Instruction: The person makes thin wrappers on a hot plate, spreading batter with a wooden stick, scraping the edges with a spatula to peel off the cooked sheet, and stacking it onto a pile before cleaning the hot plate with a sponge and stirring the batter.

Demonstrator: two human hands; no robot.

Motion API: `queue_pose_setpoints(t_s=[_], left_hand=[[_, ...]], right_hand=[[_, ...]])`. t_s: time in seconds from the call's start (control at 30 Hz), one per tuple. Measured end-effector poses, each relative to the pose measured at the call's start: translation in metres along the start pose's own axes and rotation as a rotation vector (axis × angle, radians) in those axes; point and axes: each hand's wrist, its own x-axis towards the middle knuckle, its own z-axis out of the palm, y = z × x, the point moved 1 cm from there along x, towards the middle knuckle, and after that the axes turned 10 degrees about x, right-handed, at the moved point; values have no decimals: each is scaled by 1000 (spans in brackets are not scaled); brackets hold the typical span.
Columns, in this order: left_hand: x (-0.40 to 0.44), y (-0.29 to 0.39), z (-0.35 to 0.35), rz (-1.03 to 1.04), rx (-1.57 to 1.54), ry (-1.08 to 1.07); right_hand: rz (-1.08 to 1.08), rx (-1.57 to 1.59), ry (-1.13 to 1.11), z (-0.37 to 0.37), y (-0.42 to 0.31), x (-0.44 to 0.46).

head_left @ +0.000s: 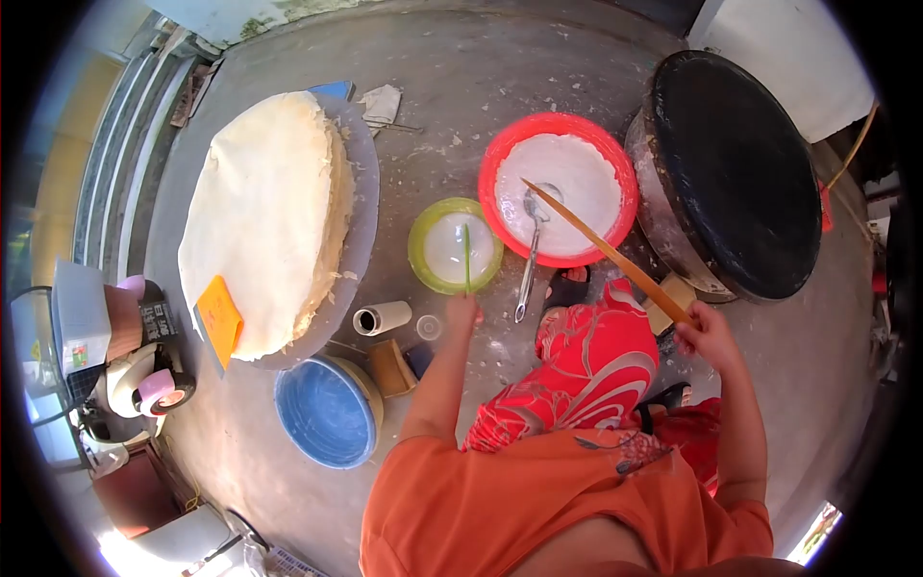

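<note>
My left hand [463, 312] is closed on the end of a thin green stick [467, 252], whose other end reaches over the white liquid in the yellow-green bowl [416, 252]. A long flat wooden stick [615, 252] is gripped in my right hand [707, 332]; its tip lies above the red basin [490, 183] of white batter. A metal ladle [529, 274] rests in that basin, its handle over the rim. To the right of the basin stands a round black griddle [735, 173] on a drum-like base.
A tall stack of thin pale sheets [260, 221] lies on a round board at the left, with an orange scraper [221, 317] on it. Below are a blue basin [327, 412], a white cup [383, 317] and a brown box [391, 367]. A toy vehicle is far left.
</note>
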Motion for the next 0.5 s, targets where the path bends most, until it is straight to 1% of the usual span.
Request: queue_pose_setpoints(t_s=[0.07, 0.1, 0.17, 0.23, 0.3, 0.33, 0.4, 0.43, 0.47, 0.5], left_hand=[[18, -17, 6, 237, 222, 13], [3, 0, -2, 240, 224, 13], [-32, 34, -21, 116, 236, -13], [-51, 48, -29, 102, 279, -3], [-50, 40, -31, 93, 326, 4], [-40, 23, -31, 145, 330, 90], [-45, 26, -44, 201, 344, 169], [-53, 33, -49, 428, 334, 338], [-68, 50, -53, 655, 313, 505], [-80, 70, -53, 662, 313, 491]], right_hand=[[-4, 29, 29, -9, 7, -25], [-12, 56, 56, -14, 10, -34], [-48, 113, 89, -23, 18, -48], [-84, 174, 126, -32, 19, -56], [-95, 246, 153, -35, 18, -64], [-97, 255, 158, -35, 19, -65], [-89, 387, 128, -34, 23, -67], [-86, 392, 139, -35, 25, -68], [-42, 508, 46, -35, 27, -67], [1, 623, -47, -35, 28, -67]])
